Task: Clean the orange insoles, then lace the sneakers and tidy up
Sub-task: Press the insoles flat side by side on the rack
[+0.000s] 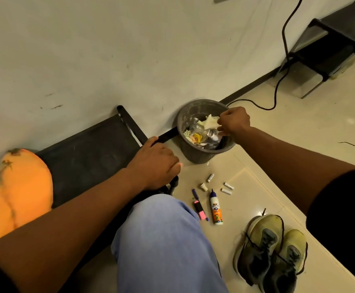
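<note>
Two orange insoles (14, 193) lie on the black bench (87, 157) at the left, with dark smudges near their tips. A pair of yellow-green sneakers (271, 250) with black laces stands side by side on the floor at the lower right. My right hand (234, 123) is over the grey waste bin (195, 153) and pinches a crumpled white wipe (211, 122) just above the rubbish inside. My left hand (157, 161) grips the end bar of the bench, fingers curled over it.
On the tiled floor between the bin and the sneakers lie a glue bottle (216, 208), a pink highlighter (199, 210) and several small white tubes (227, 188). A black cable (277, 85) runs down the wall. A black stand (328, 49) sits at the far right.
</note>
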